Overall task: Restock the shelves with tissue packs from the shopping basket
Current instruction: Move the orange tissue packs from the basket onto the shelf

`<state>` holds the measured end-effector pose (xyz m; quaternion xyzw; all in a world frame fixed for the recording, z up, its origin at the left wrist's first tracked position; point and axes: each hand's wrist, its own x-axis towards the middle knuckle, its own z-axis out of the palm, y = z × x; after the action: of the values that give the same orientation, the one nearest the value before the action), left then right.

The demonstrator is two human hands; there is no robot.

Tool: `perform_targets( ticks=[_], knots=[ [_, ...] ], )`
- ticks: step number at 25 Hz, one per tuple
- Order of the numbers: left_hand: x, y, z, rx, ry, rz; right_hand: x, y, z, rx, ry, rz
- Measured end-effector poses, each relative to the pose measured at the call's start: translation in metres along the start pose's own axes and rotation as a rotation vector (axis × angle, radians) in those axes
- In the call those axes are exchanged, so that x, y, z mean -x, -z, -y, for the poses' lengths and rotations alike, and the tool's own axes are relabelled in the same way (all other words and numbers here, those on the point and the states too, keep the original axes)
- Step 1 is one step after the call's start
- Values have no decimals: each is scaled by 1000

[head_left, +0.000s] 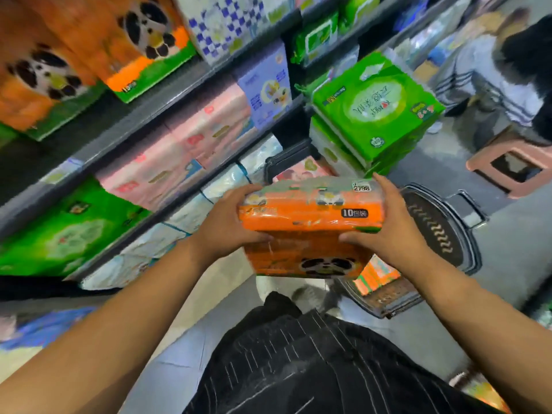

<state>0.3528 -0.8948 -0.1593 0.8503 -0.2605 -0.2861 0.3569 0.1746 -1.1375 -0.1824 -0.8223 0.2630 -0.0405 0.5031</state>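
- The grey metal shelving unit (pixel 167 106) fills the left side. Its tiers carry orange panda-printed tissue packs (pixel 89 40) on top, pale pink tissue packs (pixel 191 138) in the middle and a bright green tissue pack (pixel 65 231) lower down.
- Dark pinstriped trousers (pixel 313 369) cover the person's legs at the bottom of the view.
- A stack of green plastic-wrapped tissue packs (pixel 376 115) stands at the right end of the shelving, beyond the hands.
- The orange plastic-wrapped tissue pack with a panda face (pixel 310 231) is held in the air in front of the shelving, above the floor and clear of the shelves.
- A pink plastic stool (pixel 478 162) stands on the floor at the right.
- The dark shopping basket (pixel 388 300) sits low on the right, with another orange pack showing inside it.
- The left hand (pixel 227 225) grips the held pack's left end, fingers curled round it.
- The right hand (pixel 391 231) grips its right end in the same way.
- A small white price sticker (pixel 361 186) sits on the held pack's top right corner.
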Motion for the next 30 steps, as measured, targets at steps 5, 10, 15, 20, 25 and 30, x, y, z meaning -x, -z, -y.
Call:
perform_targets(
  ticks=[5,10,15,20,25,30],
  knots=[
    [44,44,20,281,84,-194,-37,-32,49,-121,67,158],
    [68,102,39,389,111,-435,-69,-74,124,-203,199,254],
    [87,175,55,395,78,-578,-96,-123,199,-170,330,333],
    [98,242,84,300,59,-703,-121,-165,268,-95,484,357],
    [110,289,113,197,-79,-854,-143,-208,322,45,649,371],
    [112,313,127,32,-234,-1014,-158,-233,351,111,906,219]
  ],
)
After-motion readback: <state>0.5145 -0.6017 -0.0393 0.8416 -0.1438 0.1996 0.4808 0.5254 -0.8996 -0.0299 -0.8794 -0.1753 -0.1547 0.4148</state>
